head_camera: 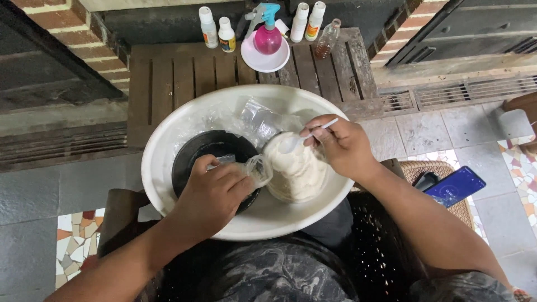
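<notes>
The left hand (215,190) is pinching shut on the crumpled rim of a clear plastic bag of white powder (296,170), holding it open; the right hand (341,146) is gripping a thin white plastic spoon (305,137), its bowl dipping into the powder; the bag is sitting inside a wide white plastic basin (168,140) on the person's lap, beside a round black pot (196,154), with more crinkled clear plastic (260,120) behind; beyond the basin a slatted brown wooden table (184,75) is carrying four small white bottles with coloured labels (208,27), a pink spray bottle with a blue trigger (267,31) on a white dish, and a clear bottle of brown liquid (326,40); at right, a dark phone with a lit blue screen (456,185) is lying on a woven wicker seat (430,168).
</notes>
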